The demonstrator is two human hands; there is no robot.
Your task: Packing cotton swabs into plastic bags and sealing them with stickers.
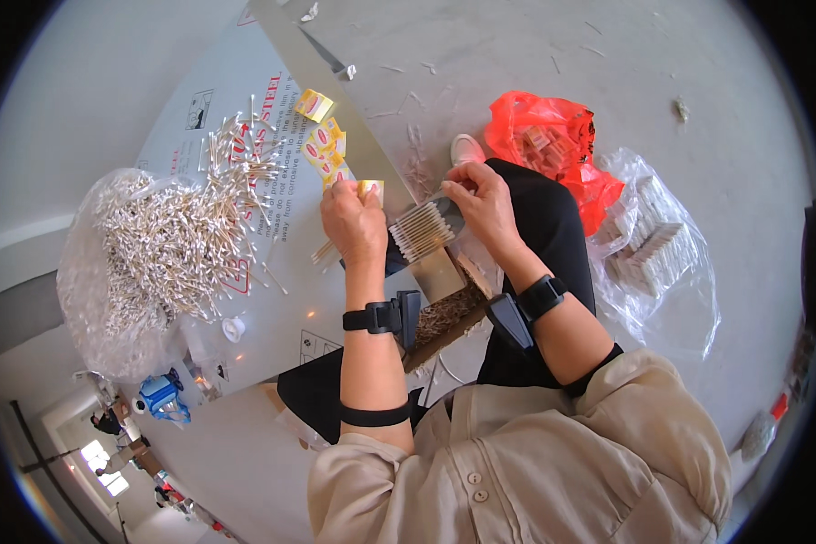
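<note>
My left hand (354, 222) is closed, its fingers curled at a small yellow-and-white printed card (371, 189) that sticks out past the thumb. To its right, my right hand (482, 201) pinches the upper edge of a small clear plastic bag. A row of cotton swabs (421, 232) lies side by side in that bag, between the two hands. More yellow printed cards (326, 150) are spread on the table just beyond my left hand, with a yellow stack (314, 105) farther off. A few loose swabs lie beside my left wrist, partly hidden.
A big heap of cotton swabs (168, 245) spills from a clear bag on the metal-topped table (281, 272) at left. Below my hands stands an open cardboard box (462, 308). On the floor at right are a red plastic bag (535, 136) and a clear bag of packed swabs (648, 240).
</note>
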